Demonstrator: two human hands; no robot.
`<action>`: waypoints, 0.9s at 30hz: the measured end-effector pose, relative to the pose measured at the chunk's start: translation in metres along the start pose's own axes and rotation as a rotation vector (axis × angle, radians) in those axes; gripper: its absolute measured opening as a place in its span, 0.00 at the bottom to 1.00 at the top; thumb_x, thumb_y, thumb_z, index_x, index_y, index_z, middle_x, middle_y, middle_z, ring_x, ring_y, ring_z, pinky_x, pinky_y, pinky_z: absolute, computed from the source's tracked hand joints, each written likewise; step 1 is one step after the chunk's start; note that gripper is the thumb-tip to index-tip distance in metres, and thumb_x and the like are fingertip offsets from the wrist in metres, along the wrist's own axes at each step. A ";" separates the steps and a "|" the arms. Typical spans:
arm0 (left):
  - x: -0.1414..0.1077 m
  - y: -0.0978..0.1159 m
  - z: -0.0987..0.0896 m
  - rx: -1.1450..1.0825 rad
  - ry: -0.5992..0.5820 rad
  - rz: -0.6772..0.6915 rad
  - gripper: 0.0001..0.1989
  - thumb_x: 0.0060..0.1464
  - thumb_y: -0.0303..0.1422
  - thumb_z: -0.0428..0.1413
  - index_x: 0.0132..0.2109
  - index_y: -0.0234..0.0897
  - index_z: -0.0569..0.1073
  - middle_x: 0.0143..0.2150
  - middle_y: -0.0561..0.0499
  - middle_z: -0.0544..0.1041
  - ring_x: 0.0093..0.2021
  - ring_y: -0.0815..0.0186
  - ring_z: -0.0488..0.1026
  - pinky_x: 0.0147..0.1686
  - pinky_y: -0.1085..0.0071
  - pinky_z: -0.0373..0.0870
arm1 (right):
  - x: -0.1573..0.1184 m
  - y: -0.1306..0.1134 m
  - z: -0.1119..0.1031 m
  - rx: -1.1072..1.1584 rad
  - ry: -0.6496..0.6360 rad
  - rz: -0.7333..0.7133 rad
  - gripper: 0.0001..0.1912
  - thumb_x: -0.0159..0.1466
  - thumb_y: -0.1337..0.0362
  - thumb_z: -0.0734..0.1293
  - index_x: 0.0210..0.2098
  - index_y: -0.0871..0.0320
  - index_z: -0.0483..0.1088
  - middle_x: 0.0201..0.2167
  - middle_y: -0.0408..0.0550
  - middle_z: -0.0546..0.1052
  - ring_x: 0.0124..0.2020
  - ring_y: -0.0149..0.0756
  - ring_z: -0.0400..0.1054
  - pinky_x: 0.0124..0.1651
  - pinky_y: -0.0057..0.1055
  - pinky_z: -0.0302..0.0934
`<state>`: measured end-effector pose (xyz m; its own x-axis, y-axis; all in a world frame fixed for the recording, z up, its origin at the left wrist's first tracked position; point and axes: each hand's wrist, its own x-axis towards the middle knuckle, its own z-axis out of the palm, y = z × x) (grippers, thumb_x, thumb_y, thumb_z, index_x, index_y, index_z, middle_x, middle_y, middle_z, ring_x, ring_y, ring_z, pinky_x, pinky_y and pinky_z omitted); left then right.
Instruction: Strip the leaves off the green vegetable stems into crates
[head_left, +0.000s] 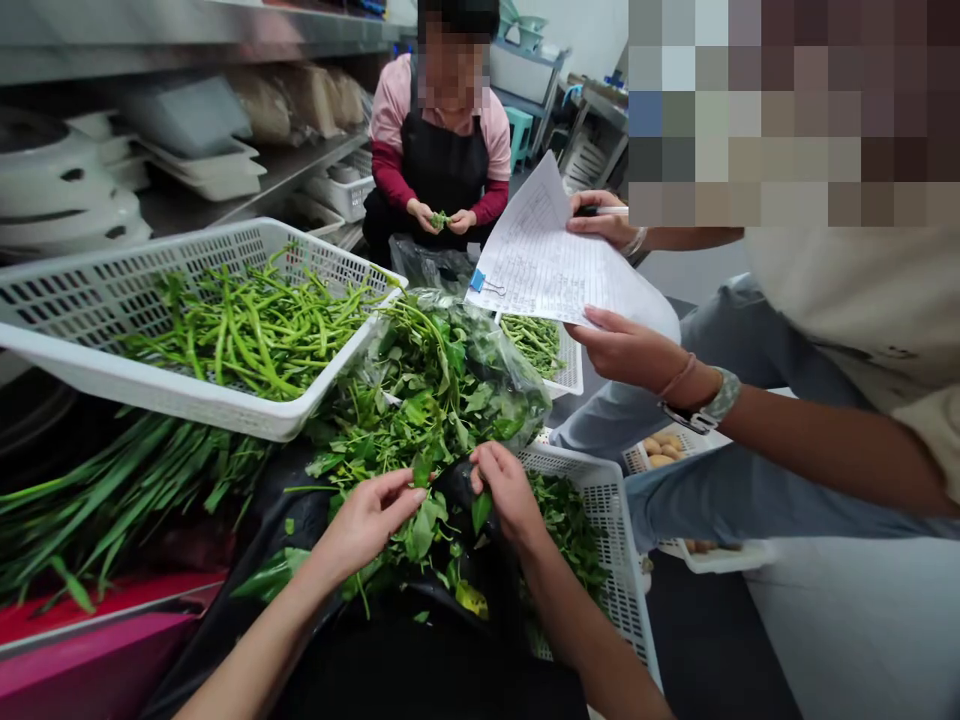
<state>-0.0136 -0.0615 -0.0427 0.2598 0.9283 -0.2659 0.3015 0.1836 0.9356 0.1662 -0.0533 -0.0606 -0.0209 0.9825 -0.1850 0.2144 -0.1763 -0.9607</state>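
A large heap of leafy greens (420, 400) lies over clear plastic and dark cloth in the middle. My left hand (371, 520) is at the near side of the heap, thumb and forefinger pinched together at a leafy sprig (424, 520). To its right, my right hand (506, 490) has curled fingers with a green leaf (481, 510) hanging beneath them. Loose leaves, one of them yellow (471, 598), lie on the black cloth under my hands. More greens fill a white basket (619, 540) beside my right forearm.
A white basket (277, 425) of green stems stands at the left, above long green leaves (127, 500). One person (442, 150) sits opposite holding a sprig. Another person at the right holds papers (555, 250) over a basket of beans (574, 365). Steel shelving (300, 170) runs along the left.
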 end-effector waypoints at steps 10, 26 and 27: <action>-0.008 0.011 0.004 0.114 0.018 0.012 0.13 0.44 0.43 0.53 0.24 0.38 0.64 0.20 0.57 0.64 0.23 0.69 0.60 0.24 0.74 0.57 | 0.013 -0.006 0.012 0.038 -0.062 0.017 0.11 0.55 0.57 0.62 0.22 0.57 0.63 0.16 0.38 0.64 0.19 0.27 0.56 0.24 0.25 0.51; -0.010 -0.007 -0.011 0.110 -0.036 0.024 0.14 0.48 0.43 0.51 0.26 0.38 0.63 0.21 0.57 0.62 0.24 0.68 0.59 0.25 0.73 0.56 | 0.027 0.006 0.000 0.734 -0.724 0.489 0.31 0.64 0.42 0.50 0.28 0.61 0.70 0.11 0.40 0.62 0.12 0.25 0.53 0.14 0.21 0.49; -0.010 -0.007 -0.013 0.122 -0.047 0.028 0.13 0.48 0.43 0.51 0.26 0.38 0.63 0.21 0.57 0.62 0.24 0.68 0.59 0.25 0.73 0.56 | 0.027 0.008 0.001 0.763 -0.762 0.517 0.32 0.64 0.43 0.48 0.28 0.61 0.69 0.10 0.39 0.60 0.11 0.26 0.52 0.13 0.21 0.48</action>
<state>-0.0300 -0.0682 -0.0436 0.3112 0.9160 -0.2532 0.4023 0.1144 0.9083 0.1661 -0.0284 -0.0732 -0.7317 0.5421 -0.4132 -0.2622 -0.7834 -0.5634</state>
